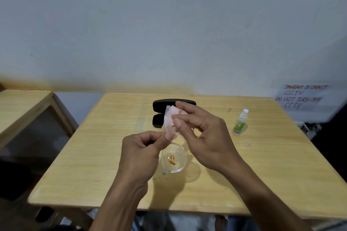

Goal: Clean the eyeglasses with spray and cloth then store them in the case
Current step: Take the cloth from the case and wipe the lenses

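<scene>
Lower lens (173, 157): nearest the viewer, hanging above the wooden table (93, 165); clear, with an orange-brown smear in its middle, not yet wiped.
Left hand (139, 153): fingers curled, thumb and forefinger pinching the eyeglasses (171, 142) around the bridge, between the two lenses.
Right hand (199, 131): thumb and fingers curled, pressing the pale pink cloth (173, 119) onto the upper lens; lens sandwiched in the cloth.
Eyeglasses, place: held in the air over the table's middle, turned on end, one lens above the other, well clear of the wood.
Risk, frame: thin transparent frame held at one small spot; hard rubbing likely to twist it or slip it out of the pinch.
Risk, smear: looks sticky; dry rubbing may only spread it across the lens.
Spray bottle (240, 122): upright, to the right, well apart from both hands; cap white, liquid level not readable.
Case (173, 113): black, open, far middle, partly hidden behind the right hand; visible part looks empty, the rest cannot be told.
</scene>
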`<move>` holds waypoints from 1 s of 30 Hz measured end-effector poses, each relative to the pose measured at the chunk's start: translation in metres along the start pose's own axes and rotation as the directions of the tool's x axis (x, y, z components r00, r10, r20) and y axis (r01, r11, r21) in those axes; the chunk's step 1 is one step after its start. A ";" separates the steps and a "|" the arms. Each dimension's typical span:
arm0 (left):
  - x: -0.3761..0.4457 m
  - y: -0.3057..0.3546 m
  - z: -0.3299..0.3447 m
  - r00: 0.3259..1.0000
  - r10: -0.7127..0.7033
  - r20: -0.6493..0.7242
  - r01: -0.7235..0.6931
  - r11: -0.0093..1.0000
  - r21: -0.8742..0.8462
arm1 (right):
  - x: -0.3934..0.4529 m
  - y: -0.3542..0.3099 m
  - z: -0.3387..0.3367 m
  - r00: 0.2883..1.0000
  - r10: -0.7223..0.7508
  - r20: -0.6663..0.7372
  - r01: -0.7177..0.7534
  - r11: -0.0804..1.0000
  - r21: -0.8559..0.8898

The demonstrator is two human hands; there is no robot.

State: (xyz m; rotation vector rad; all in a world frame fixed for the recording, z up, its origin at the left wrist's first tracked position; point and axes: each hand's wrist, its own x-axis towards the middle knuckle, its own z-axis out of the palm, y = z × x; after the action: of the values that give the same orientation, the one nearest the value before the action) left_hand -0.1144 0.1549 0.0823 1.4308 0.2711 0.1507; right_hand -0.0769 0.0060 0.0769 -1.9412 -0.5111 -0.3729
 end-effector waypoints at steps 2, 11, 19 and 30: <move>-0.001 -0.001 0.000 1.000 -0.003 0.013 0.003 1.000 0.006 | 0.000 0.004 -0.001 1.000 -0.003 -0.012 0.003 1.000 -0.016; -0.001 -0.002 -0.001 0.996 0.002 0.094 -0.009 0.997 0.075 | 0.003 0.010 -0.007 0.988 0.139 -0.059 -0.121 0.963 0.242; 0.002 -0.005 -0.001 0.995 0.025 0.095 -0.033 0.996 0.077 | -0.001 0.014 -0.014 0.984 0.170 0.051 -0.178 0.935 0.307; 0.003 -0.003 0.001 0.990 0.074 0.122 -0.089 0.988 0.126 | 0.009 0.010 -0.015 0.973 0.199 0.118 -0.230 0.880 0.416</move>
State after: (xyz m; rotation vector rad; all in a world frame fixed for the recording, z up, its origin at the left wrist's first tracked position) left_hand -0.1111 0.1541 0.0787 1.5765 0.1279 0.1174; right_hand -0.0644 -0.0100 0.0793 -1.5639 -0.3787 -0.0387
